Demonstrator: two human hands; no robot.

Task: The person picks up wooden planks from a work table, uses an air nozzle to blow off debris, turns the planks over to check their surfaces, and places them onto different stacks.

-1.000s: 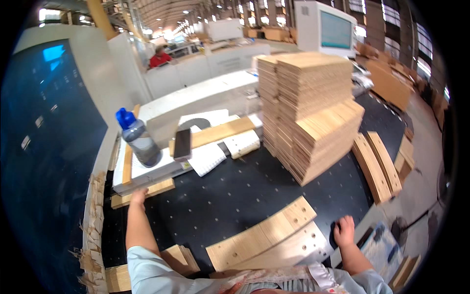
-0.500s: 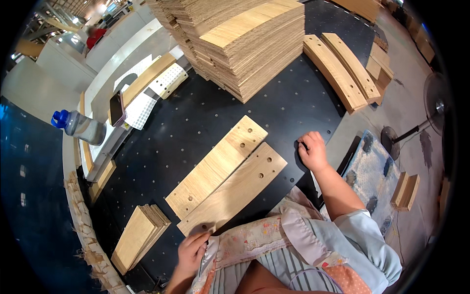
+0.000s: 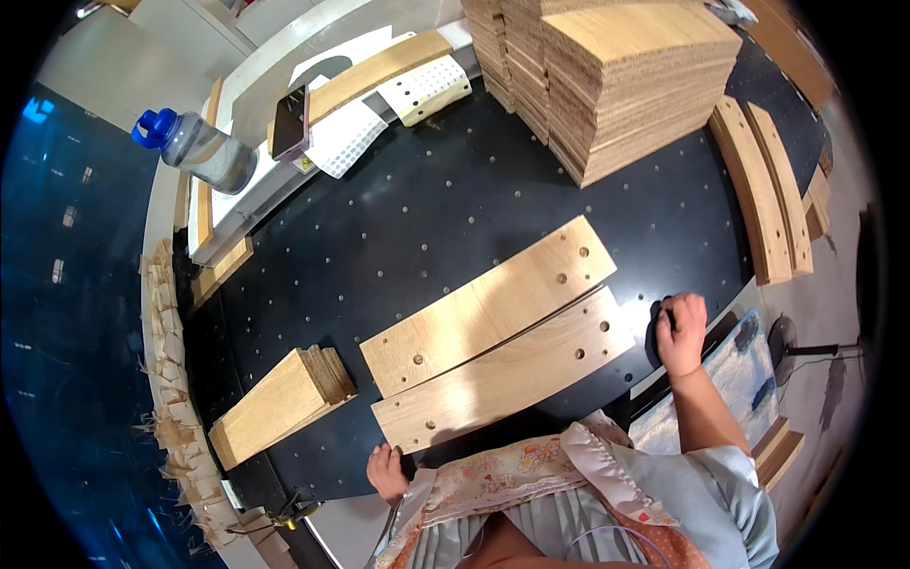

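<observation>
Two flat, gently curved wooden boards lie side by side on the black table before me: the far board (image 3: 488,303) and the near board (image 3: 512,370), both with drilled holes towards their ends. My left hand (image 3: 387,473) is at the table's front edge, its fingers straight beside the near board's left corner; I see nothing in it. Beyond the boards' right end, my right hand (image 3: 682,335) rests at the table's right side with its fingers curled. A dark patch shows by those fingertips, and whatever they might hold is hidden.
A small stack of wooden pieces (image 3: 284,394) sits left of the boards. Tall wooden stacks (image 3: 654,95) stand at the back, with curved drilled pieces (image 3: 754,190) to their right. A blue-capped bottle (image 3: 204,152) and a phone (image 3: 290,123) rest on the white ledge at left.
The view has shifted, so the table appears turned. My left fingers have straightened at the near board's corner. My right hand keeps its curled pose by the boards' right end.
</observation>
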